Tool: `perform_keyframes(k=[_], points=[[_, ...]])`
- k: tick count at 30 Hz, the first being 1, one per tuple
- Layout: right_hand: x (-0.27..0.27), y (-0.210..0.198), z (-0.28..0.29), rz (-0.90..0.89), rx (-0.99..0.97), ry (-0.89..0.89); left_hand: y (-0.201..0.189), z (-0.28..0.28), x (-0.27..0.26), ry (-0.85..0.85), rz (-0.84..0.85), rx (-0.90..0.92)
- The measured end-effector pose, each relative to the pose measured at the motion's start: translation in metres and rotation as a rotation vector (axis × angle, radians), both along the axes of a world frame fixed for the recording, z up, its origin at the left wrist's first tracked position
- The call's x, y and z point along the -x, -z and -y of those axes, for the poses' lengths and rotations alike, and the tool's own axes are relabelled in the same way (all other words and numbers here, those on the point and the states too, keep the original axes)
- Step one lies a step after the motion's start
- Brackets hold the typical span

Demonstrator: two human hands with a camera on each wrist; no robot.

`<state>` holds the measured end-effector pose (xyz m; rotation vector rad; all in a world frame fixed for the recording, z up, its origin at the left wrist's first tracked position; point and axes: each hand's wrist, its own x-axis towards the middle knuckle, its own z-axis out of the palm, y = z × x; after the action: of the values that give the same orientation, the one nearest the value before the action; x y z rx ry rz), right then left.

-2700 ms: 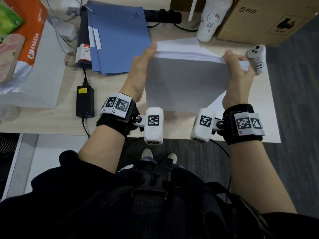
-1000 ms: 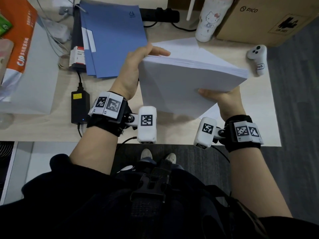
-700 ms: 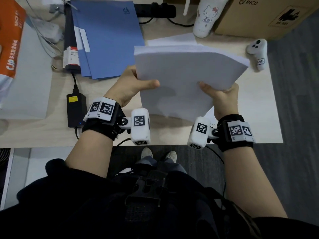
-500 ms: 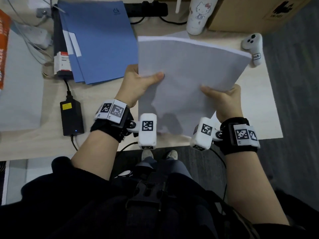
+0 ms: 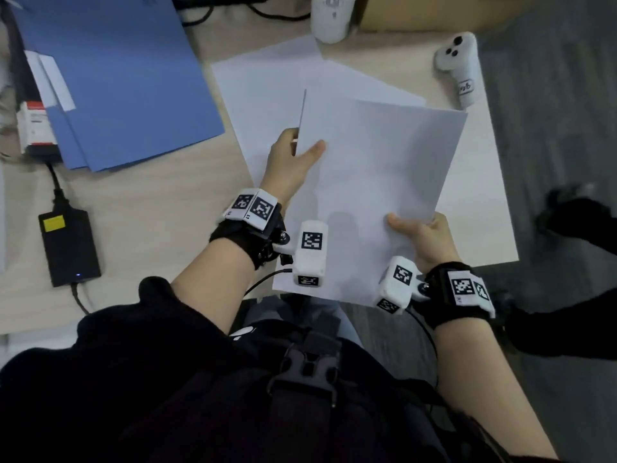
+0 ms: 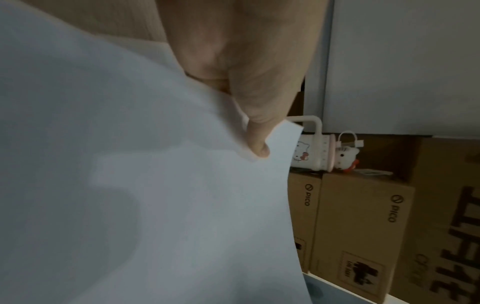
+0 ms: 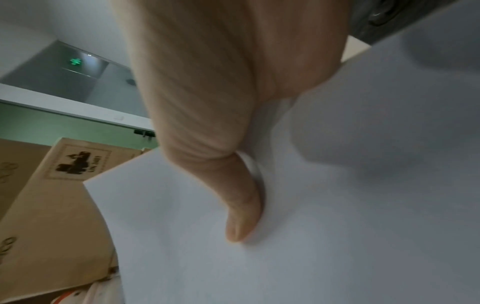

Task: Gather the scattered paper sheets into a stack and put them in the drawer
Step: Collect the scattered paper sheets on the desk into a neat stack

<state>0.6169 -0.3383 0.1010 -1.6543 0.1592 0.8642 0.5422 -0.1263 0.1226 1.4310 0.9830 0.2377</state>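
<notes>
A stack of white paper sheets (image 5: 377, 168) hangs above the desk's near edge, held by both hands. My left hand (image 5: 293, 155) grips its left edge, thumb on top and fingers underneath; the left wrist view shows that thumb (image 6: 257, 144) pressed on the paper (image 6: 155, 205). My right hand (image 5: 414, 232) pinches the lower right edge, with its thumb (image 7: 244, 216) lying on the top sheet (image 7: 337, 226). More white sheets (image 5: 267, 81) lie flat on the desk beneath the stack. No drawer is in view.
Blue folders (image 5: 110, 78) lie at the back left, with a black power adapter (image 5: 68, 245) and its cable in front of them. A white controller (image 5: 462, 68) rests at the back right. A white bottle (image 5: 330, 18) and cardboard boxes (image 6: 363, 226) stand behind.
The stack has come down from upright to nearly flat and nearer my body. My right hand shifted from its top right corner to its lower right edge. My view has swung down and left.
</notes>
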Motion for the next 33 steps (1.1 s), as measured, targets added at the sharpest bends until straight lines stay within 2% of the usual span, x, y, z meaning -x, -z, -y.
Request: perform_keyframes(k=[4,8,11,15,19,24,27,30,33], points=[[-0.029,0.014,0.011,-0.047,0.045,0.05,0.034,0.001,-0.019,-0.087,-0.215,-0.049],[-0.052,0.027,0.021,-0.079,0.1,0.102,0.059,-0.006,-0.013,-0.165,-0.592,-0.224],[-0.063,0.038,0.021,-0.114,0.138,0.151,0.065,-0.009,-0.014,-0.121,-0.699,-0.309],[-0.068,0.047,0.017,-0.135,0.18,0.179,0.071,-0.008,-0.026,-0.061,-0.661,-0.354],[-0.073,0.053,0.012,-0.097,0.232,0.157,0.072,-0.01,-0.033,-0.073,-0.656,-0.333],[-0.071,0.049,0.013,-0.06,0.234,0.141,0.069,-0.019,-0.038,-0.179,-0.433,-0.174],[-0.068,0.04,0.013,-0.041,0.179,0.152,0.065,-0.027,-0.035,-0.189,-0.383,-0.174],[-0.067,0.032,0.008,-0.024,0.137,0.159,0.061,-0.034,-0.029,-0.164,-0.258,0.007],[-0.066,0.026,0.001,-0.029,0.107,0.133,0.055,-0.037,-0.028,-0.039,-0.187,0.19]])
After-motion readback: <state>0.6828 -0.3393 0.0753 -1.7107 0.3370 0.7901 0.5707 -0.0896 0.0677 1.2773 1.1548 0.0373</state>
